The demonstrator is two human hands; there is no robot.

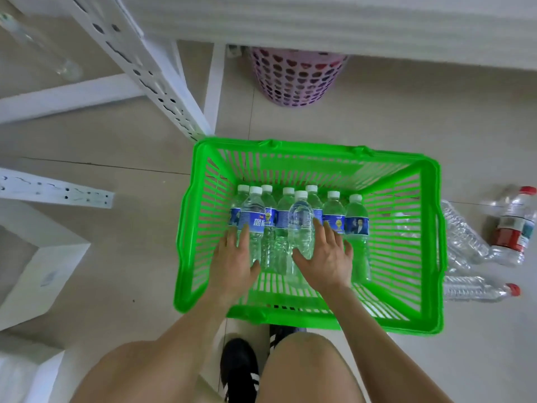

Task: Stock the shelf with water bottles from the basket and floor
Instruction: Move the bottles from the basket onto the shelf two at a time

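Tiled floor point(130, 146), green basket point(430, 324): our left hand point(232, 257) and right hand point(325, 257), fingers point(243, 231) straight and released, lie over water bottles point(334, 216); we should clasp mid-label, then lift toward the shelf point(319, 18) at twelve o'clock.

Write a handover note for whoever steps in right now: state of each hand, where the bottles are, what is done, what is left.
Left hand: open, fingers spread over the white-capped bottles in the green basket.
Right hand: open, also over them; nothing gripped yet.
Basket: eight white caps show. Red-capped bottles lie on the floor to its right.
Done: cannot tell; the top of the shelf is out of view.
Left: move the basket and floor bottles onto the shelf.
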